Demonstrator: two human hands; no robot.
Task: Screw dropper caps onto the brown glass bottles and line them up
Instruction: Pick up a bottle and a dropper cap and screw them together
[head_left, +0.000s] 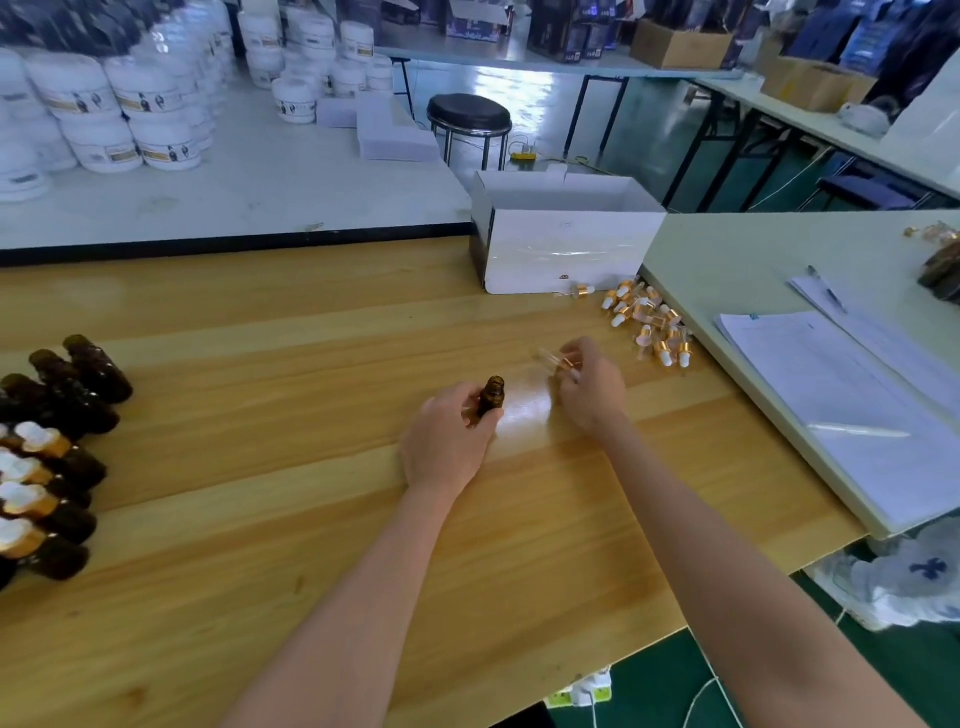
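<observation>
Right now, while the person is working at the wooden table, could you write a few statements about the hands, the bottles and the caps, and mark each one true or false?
1. The left hand grips a brown bottle that has no cap on it. True.
2. The right hand holds nothing. False: it pinches a dropper cap.
3. The pile of loose caps lies at the table's left edge. False: it lies to the right, near the white box.
4. Some capped bottles stand at the left edge of the wooden table. True.
</observation>
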